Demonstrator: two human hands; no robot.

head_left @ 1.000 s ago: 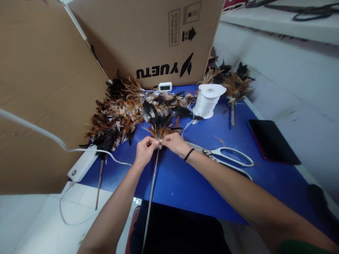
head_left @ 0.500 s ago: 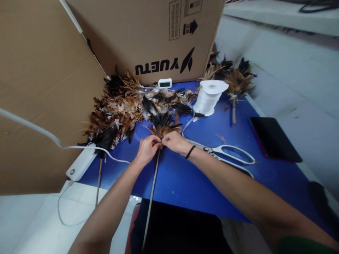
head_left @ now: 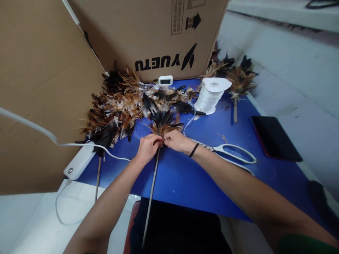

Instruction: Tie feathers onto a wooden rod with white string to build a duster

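Note:
My left hand (head_left: 148, 147) is closed in a pinch on a feather duster (head_left: 162, 121), just where its brown and black feathers meet the thin stick (head_left: 153, 192). The stick slants down over the table's front edge. Right beside it my right hand (head_left: 175, 140) is also pinched shut at the base of the feathers. A thin white ribbon (head_left: 188, 123) comes down from a white spool (head_left: 210, 97) and goes behind my right hand; its end is hidden by the fingers. White-handled scissors (head_left: 234, 152) lie partly under my right forearm.
A heap of feathered pieces (head_left: 119, 102) covers the back left of the blue table (head_left: 196, 187). A small digital clock (head_left: 165, 80) stands by the large cardboard box (head_left: 150, 31). A white power bank (head_left: 79, 162) with a cable, a dark phone (head_left: 275, 137) and another duster (head_left: 241, 81) are around.
Both hands stay at the base of the feathers, with the fingertips shifted slightly. The camera view has moved a little; nothing was let go.

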